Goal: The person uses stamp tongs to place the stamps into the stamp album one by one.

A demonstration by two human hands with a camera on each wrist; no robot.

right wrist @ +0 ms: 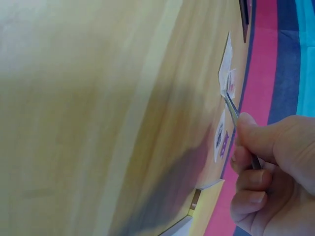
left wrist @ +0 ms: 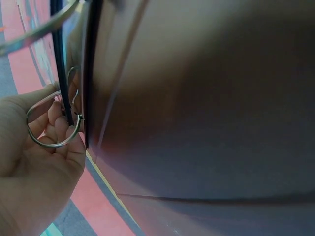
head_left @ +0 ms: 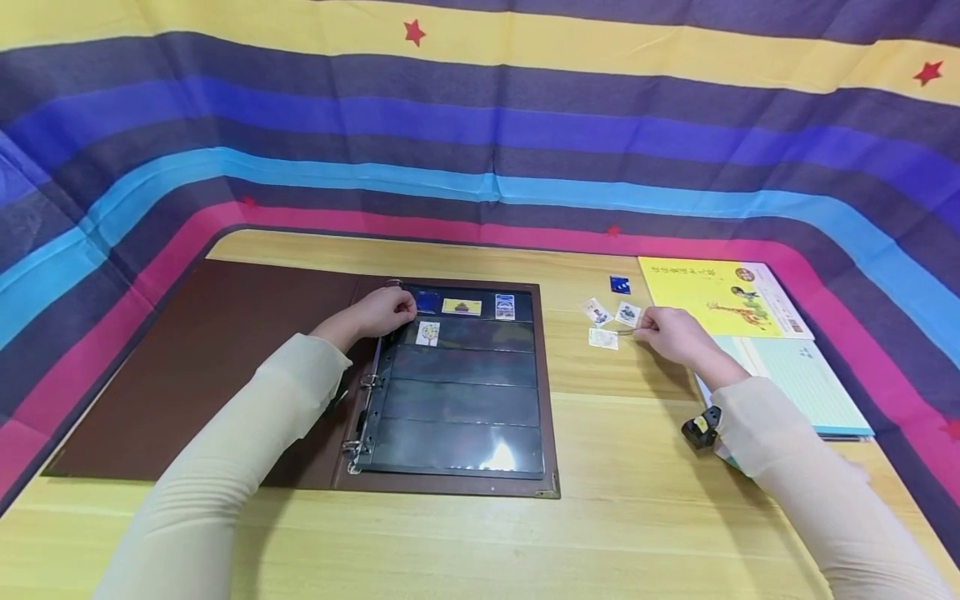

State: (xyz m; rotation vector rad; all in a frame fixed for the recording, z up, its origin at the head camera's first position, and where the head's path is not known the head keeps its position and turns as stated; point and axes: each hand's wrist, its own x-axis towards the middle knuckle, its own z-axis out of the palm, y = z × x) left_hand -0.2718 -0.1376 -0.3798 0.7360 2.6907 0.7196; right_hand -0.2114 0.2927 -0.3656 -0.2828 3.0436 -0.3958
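My right hand (head_left: 671,333) grips metal tweezers (right wrist: 231,109) between thumb and fingers. Their tips meet the edge of a pale stamp (right wrist: 225,61), which stands tilted in the right wrist view. Two more stamps (head_left: 628,313) (head_left: 597,312) and a dark blue one (head_left: 620,285) lie close by on the table. At the upper left corner of the black album page (head_left: 465,367) rests my left hand (head_left: 382,311), fingers loosely bent beside a metal ring (left wrist: 54,145). In the page's upper pockets sit a blue stamp (head_left: 427,302), a yellow one (head_left: 461,307), a blue-and-white one (head_left: 505,307) and a tree stamp (head_left: 427,333).
The album's brown cover (head_left: 225,358) lies spread flat to the left. On the right, a yellow picture book (head_left: 720,296) and a pale lined notebook (head_left: 795,383) overlap. A striped cloth (head_left: 480,117) rises behind the wooden table (head_left: 480,542).
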